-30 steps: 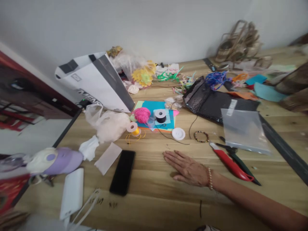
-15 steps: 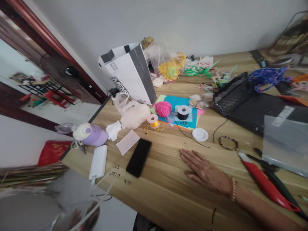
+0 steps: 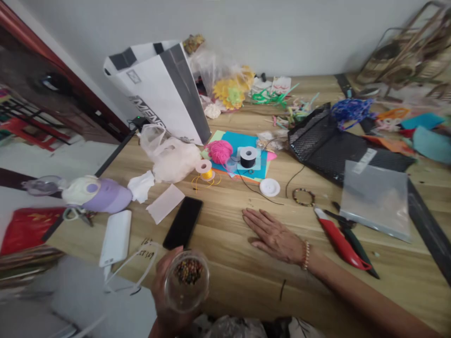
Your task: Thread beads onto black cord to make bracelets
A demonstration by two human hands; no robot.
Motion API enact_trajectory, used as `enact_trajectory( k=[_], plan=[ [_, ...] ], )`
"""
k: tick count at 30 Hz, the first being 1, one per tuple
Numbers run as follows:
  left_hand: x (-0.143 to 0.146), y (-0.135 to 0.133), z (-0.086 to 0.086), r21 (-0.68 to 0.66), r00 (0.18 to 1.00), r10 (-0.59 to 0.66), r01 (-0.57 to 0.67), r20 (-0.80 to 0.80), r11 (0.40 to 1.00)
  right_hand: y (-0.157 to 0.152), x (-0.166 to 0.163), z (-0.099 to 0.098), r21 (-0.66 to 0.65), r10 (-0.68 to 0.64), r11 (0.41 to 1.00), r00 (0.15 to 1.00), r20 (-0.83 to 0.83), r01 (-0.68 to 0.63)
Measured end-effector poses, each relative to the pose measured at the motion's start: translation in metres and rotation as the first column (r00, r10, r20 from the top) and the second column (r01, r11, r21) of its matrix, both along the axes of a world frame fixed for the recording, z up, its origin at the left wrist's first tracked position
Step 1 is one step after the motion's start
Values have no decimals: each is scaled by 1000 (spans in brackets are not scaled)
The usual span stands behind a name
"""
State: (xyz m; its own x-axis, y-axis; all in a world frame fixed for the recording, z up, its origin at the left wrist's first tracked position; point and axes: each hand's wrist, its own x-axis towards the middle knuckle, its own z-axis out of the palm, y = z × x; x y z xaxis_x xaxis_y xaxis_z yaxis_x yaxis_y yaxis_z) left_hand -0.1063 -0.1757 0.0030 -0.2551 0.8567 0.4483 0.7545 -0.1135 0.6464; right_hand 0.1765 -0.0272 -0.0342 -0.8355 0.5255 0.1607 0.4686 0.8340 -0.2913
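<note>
Nearest, a clear jar [image 3: 185, 300] is gripped round its side by the left hand [image 3: 162, 286] at the near edge of the tabletop [image 3: 229, 267], with small multicoloured beads [image 3: 190, 271] pooled inside; it is judged light, stiff and slick-walled, best held round the side and kept level, as loose beads could spill if uncapped (lid on or off cannot be told). Farther out, the right hand [image 3: 276, 237] is laid flat and empty, fingers extended. Beyond it, a beaded bracelet [image 3: 303, 197] is seen lying, judged light and flexible, best pinched at the loop.
</note>
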Motion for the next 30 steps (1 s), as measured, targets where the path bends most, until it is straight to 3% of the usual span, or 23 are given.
enact_trajectory(
  k=[5, 9, 16, 20, 22, 23, 25, 27, 30],
  plan=[
    [8, 55, 10, 1, 954, -287, 288, -90, 958, -2, 11, 4, -4, -53, 999, 999, 5, 53],
    [14, 85, 13, -2, 902, -396, 401, -173, 916, -5, 22, 6, -12, -105, 994, 994, 12, 105],
    [24, 123, 16, -50, 829, -406, 420, -385, 906, -13, 29, 11, -68, -134, 989, 991, 9, 135],
    [27, 136, 17, -86, 788, -398, 408, -469, 909, -13, 25, 26, -240, -218, 955, 962, -163, 175],
    [28, 141, 17, -122, 763, -399, 395, -508, 910, -6, 16, 31, -442, -308, 885, 898, -315, 149],
    [28, 143, 17, -144, 752, -400, 385, -524, 912, -1, 9, 31, -558, -383, 821, 842, -381, 121],
    [30, 148, 17, -179, 732, -402, 368, -550, 913, 14, -9, 26, -778, -593, 627, 672, -444, 40],
    [32, 152, 18, -199, 714, -400, 352, -575, 915, 31, -29, 16, -872, -726, 468, 499, -473, -145],
    [39, 159, 22, -246, 672, -412, 332, -616, 910, 51, -53, 1, -872, -812, 359, 349, -468, -332]
  ],
)
